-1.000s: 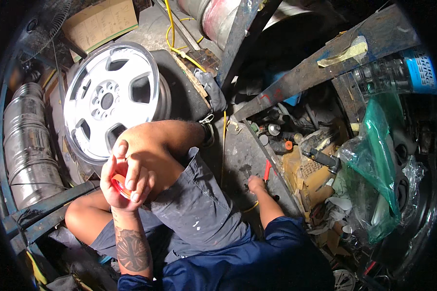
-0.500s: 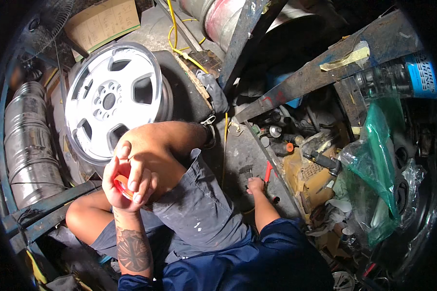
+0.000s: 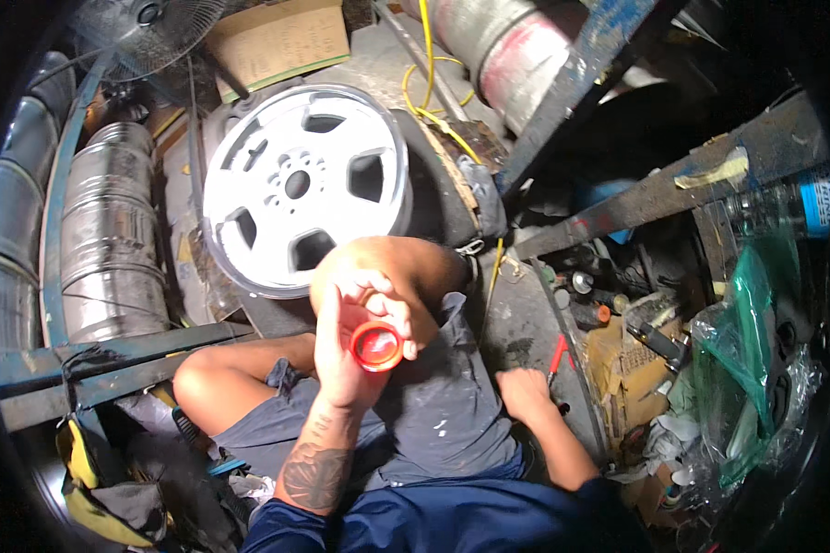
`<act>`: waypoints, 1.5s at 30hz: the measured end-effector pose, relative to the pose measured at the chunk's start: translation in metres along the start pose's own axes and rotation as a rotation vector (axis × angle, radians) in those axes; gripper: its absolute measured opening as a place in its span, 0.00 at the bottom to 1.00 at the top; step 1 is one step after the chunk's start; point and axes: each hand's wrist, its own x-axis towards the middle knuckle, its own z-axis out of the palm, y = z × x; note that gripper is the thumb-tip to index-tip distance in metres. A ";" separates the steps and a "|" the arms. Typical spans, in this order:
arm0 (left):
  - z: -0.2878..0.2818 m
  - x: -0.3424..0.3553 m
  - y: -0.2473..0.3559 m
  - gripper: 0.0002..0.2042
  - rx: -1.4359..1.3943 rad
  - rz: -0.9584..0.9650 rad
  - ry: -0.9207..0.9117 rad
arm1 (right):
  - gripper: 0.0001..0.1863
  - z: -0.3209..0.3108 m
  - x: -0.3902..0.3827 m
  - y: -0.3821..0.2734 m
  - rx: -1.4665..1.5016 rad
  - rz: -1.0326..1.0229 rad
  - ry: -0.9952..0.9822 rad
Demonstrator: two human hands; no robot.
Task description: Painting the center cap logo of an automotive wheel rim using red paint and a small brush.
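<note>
My left hand (image 3: 360,323) is wrapped round a small red round container (image 3: 376,347), held upright over my bent leg with its opening facing me and glossy red showing inside. My right hand (image 3: 521,392) is low beside my grey shorts (image 3: 438,396), fingers curled; whatever it grips, if anything, is hidden. A red-handled tool (image 3: 557,358) lies just right of it on the grimy floor board. A white-painted wheel rim (image 3: 249,157) with five openings rests flat beyond my knee, on a dark support.
Steel drums (image 3: 111,240) and a blue metal frame (image 3: 55,258) line the left. A fan (image 3: 143,32), cardboard (image 3: 277,41) and yellow hose (image 3: 429,55) are at the back. Rusty beams (image 3: 636,198), cans (image 3: 581,281), a bottle (image 3: 784,207) and green plastic (image 3: 747,350) crowd the right.
The view has swung, shifting the scene rightward. My left hand has tilted the red container to show its opening. My right hand has drawn back from the red-handled tool toward my shorts.
</note>
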 end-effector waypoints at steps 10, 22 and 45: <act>-0.024 -0.015 0.015 0.29 -0.388 -0.016 -0.122 | 0.09 -0.153 -0.055 0.000 0.668 -0.421 -0.024; -0.027 -0.031 0.010 0.24 -0.477 -0.012 0.052 | 0.16 -0.050 -0.036 -0.018 0.434 0.070 0.148; 0.000 -0.036 -0.028 0.07 -0.583 -0.560 -0.442 | 0.40 0.055 0.079 0.143 0.787 1.072 1.207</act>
